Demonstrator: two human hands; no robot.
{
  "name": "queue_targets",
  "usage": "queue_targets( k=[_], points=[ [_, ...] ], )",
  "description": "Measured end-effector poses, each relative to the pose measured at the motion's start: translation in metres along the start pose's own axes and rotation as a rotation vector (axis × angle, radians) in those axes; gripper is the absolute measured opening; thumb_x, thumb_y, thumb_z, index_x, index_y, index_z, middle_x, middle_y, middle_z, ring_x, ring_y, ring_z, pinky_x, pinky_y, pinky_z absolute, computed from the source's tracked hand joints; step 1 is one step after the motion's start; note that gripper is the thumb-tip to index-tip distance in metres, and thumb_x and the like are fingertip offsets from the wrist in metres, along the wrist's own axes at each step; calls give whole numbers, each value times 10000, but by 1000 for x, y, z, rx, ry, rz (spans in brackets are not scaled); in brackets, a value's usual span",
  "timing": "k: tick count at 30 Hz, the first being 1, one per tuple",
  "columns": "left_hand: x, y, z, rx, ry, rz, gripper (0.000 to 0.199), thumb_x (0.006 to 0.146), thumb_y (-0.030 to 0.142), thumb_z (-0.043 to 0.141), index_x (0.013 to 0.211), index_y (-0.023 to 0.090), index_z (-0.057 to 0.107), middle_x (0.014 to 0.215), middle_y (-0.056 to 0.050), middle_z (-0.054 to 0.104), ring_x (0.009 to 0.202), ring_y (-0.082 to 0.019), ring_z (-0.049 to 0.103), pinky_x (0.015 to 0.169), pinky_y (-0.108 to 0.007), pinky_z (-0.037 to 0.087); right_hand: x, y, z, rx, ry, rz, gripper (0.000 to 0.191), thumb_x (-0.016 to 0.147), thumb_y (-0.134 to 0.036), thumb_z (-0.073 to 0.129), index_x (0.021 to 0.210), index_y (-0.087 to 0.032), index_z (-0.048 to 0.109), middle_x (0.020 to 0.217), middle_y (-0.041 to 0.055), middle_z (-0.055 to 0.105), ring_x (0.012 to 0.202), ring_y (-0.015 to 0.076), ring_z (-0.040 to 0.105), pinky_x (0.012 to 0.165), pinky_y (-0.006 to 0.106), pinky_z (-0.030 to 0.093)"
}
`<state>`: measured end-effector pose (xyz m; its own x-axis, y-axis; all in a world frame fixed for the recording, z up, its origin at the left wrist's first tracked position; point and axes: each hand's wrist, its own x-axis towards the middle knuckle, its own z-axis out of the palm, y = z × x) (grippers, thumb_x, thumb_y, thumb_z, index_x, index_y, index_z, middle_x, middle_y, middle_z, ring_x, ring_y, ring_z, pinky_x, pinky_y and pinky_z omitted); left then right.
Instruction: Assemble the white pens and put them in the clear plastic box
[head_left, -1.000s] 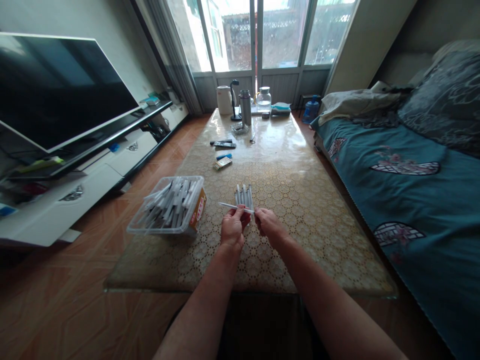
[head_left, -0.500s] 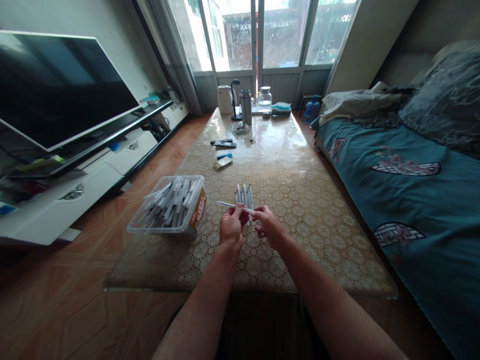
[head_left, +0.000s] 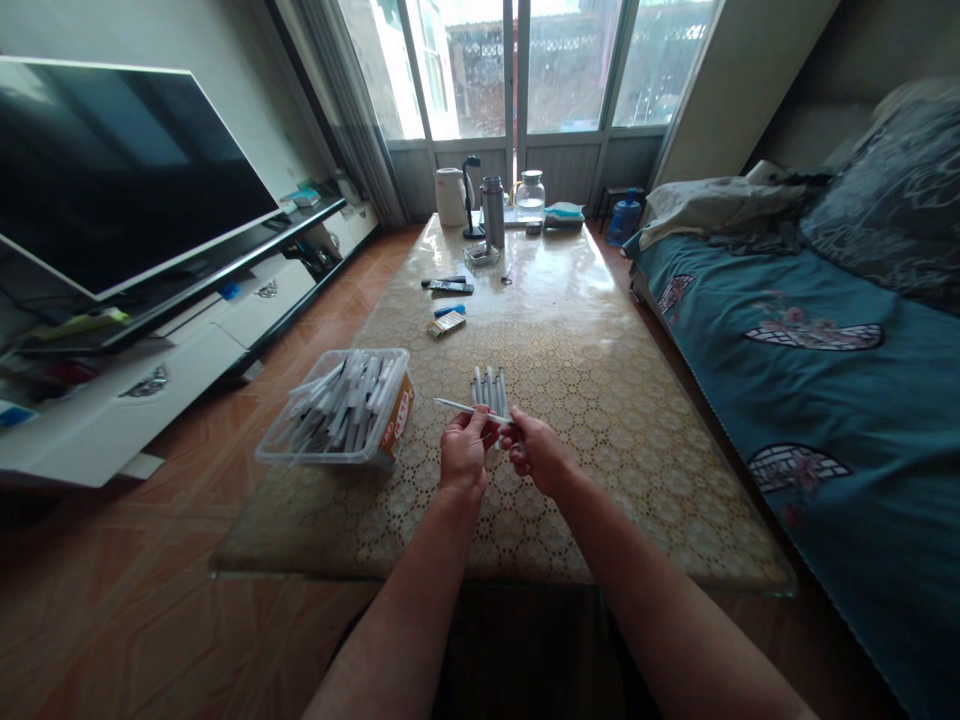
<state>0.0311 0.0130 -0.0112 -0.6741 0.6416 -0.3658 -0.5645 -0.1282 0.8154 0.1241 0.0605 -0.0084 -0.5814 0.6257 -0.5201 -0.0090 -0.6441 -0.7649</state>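
Note:
Between my two hands a slim white pen (head_left: 454, 405) is held nearly level, its pointed end to the left. My left hand (head_left: 463, 455) pinches it around the middle with thumb and fingers. The fingers of my right hand (head_left: 536, 452) are closed on its right end and partly hide it. Just beyond my hands, several similar white pens (head_left: 489, 385) with dark ends lie side by side on the table. To the left, a clear plastic box (head_left: 401, 385) with an orange label holds many more loose pens (head_left: 352, 405).
On the patterned table cover (head_left: 637, 480) lie a small packet (head_left: 448, 323), a blue object (head_left: 449, 311) and remote controls (head_left: 448, 286). Farther back stand a glass ashtray (head_left: 481, 257), steel flask (head_left: 493, 215), kettle (head_left: 450, 197) and glass jug (head_left: 530, 197). A sofa (head_left: 720, 330) runs along the right.
My right hand has shifted slightly right along the pen's end. The left hand and the pen stay almost where they were.

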Motion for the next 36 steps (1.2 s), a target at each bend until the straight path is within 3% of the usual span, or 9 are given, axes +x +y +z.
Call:
queue_targets(
  k=[4,9,13,18,23,26,29,32,36],
  points=[
    [0,2,0,10,36,18,340,583,371,793,751,139,609,677,2,631,544,-77,567,557,-202,441,1,1,0,-30,-5,-44,304,813,-433,515,657,-184,440,478,-78,376,338,31,245,338,175,130],
    [2,10,-1,2,104,106,339,635,368,762,844,172,581,706,14,631,553,-82,574,569,-208,442,0,-3,-2,128,-22,-25,122,676,-243,561,726,-186,466,569,-49,503,364,47,355,348,174,184],
    [0,10,0,86,39,236,317,691,316,721,936,186,566,716,6,639,587,-92,582,600,-210,447,-1,-5,-3,215,-75,68,136,654,-216,516,780,-167,530,620,-18,548,395,64,417,354,184,231],
    [-2,8,1,147,-4,329,262,730,289,684,948,190,579,736,-11,645,652,-106,601,628,-209,447,-2,-3,-1,74,-148,-14,144,702,-274,615,711,-165,522,566,-43,493,383,40,350,349,172,189],
    [1,17,-1,18,74,213,213,751,205,629,945,200,542,721,-4,644,624,-112,610,620,-227,465,-5,-7,-8,-74,-205,-22,166,686,-268,614,651,-184,475,498,-68,437,369,40,318,344,168,161],
    [6,24,-6,-178,145,44,168,755,96,530,894,191,522,703,-12,637,618,-122,623,633,-256,496,-9,-16,-21,-285,-385,11,182,680,-229,570,567,-189,434,442,-74,382,350,40,276,333,181,155],
    [14,31,-13,-336,171,-154,179,721,25,449,806,165,520,679,-26,610,550,-93,578,551,-207,468,-15,-31,-38,-544,-539,49,143,675,-201,554,556,-181,477,435,-69,389,352,41,276,333,187,158],
    [23,39,-22,-414,148,-241,188,680,7,423,749,160,509,650,-21,571,476,-65,498,452,-163,386,-21,-47,-57,-735,-496,21,137,672,-184,533,539,-172,499,433,-66,368,359,38,267,337,188,149],
    [25,47,-26,-443,175,-178,171,672,23,423,733,170,488,623,-2,544,442,-57,443,410,-150,321,-25,-59,-72,-669,-364,-69,146,685,-224,544,555,-177,499,439,-61,370,378,43,259,347,194,139]
  ],
)
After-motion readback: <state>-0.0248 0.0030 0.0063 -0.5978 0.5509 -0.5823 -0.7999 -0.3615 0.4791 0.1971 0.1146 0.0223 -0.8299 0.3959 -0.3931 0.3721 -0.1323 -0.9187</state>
